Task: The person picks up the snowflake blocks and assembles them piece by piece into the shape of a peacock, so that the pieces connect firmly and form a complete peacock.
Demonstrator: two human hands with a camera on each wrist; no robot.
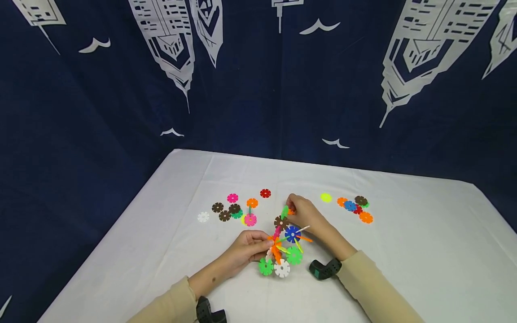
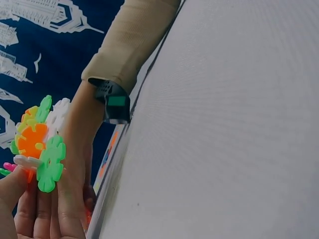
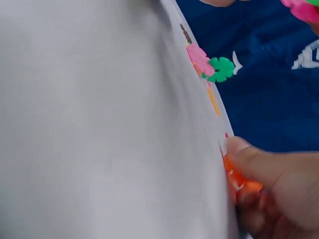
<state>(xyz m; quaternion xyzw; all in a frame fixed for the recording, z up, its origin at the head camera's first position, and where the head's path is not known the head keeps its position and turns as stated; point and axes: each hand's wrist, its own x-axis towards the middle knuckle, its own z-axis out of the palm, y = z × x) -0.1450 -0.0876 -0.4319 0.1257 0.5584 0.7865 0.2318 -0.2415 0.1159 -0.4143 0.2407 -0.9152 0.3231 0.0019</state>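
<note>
My left hand (image 1: 252, 246) pinches a built cluster of interlocking notched plastic discs (image 1: 276, 246) between thumb and fingers. Its pieces are orange, green, white, blue, brown, pink and yellow, joined at angles to one another. In the left wrist view the thumb presses against the cluster near a green disc (image 2: 51, 164). Just beyond the cluster's far end, my right hand (image 1: 304, 213) holds an orange disc (image 3: 244, 181) between thumb and fingers, close to the tabletop. A light green disc (image 1: 285, 211) at the cluster's tip lies beside the right fingertips.
Loose discs lie on the white-covered table (image 1: 404, 269): brown ones (image 1: 217, 207), a white one (image 1: 203, 217) and others to the left, and a yellow one (image 1: 326, 198) with a mixed group (image 1: 350, 206) to the right. A pink disc (image 1: 250, 220) has a green one upright in it. A dark blue curtain (image 1: 258, 98) hangs behind.
</note>
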